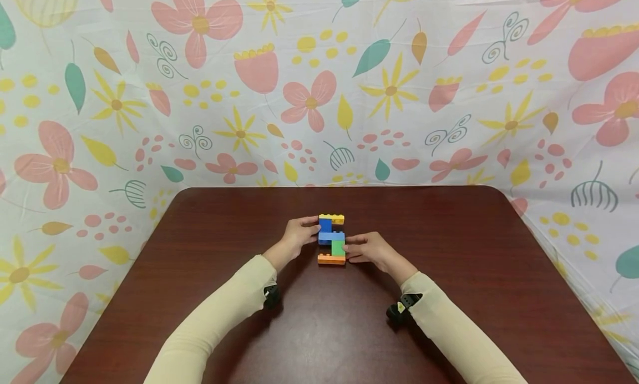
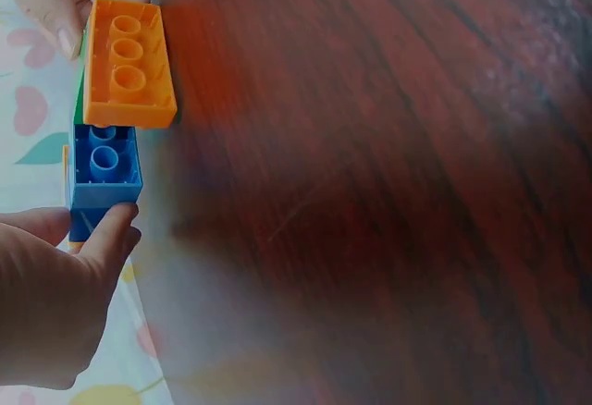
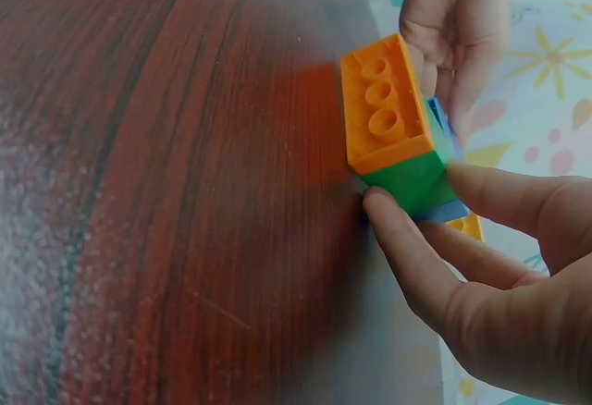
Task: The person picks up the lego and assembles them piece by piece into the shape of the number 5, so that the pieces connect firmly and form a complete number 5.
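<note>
Several toy building bricks are joined in an S-like shape near the table's far side. From far to near in the head view come a yellow brick [image 1: 331,217], a dark blue brick [image 1: 325,225], a light blue brick [image 1: 331,236], a green brick [image 1: 338,247] and an orange brick [image 1: 331,259]. My left hand [image 1: 297,235] pinches the dark blue brick from the left. On the other side, my right hand [image 1: 371,249] grips the green brick [image 3: 404,181] between thumb and fingers. The hollow underside of the orange brick [image 2: 158,65] faces both wrist cameras.
A dark reddish-brown table [image 1: 309,328] with rounded far corners lies under the hands. Behind it hangs a white cloth [image 1: 319,145] printed with flowers and leaves. A small black camera [image 1: 397,313] sits at the right wrist, another black camera [image 1: 272,296] at the left.
</note>
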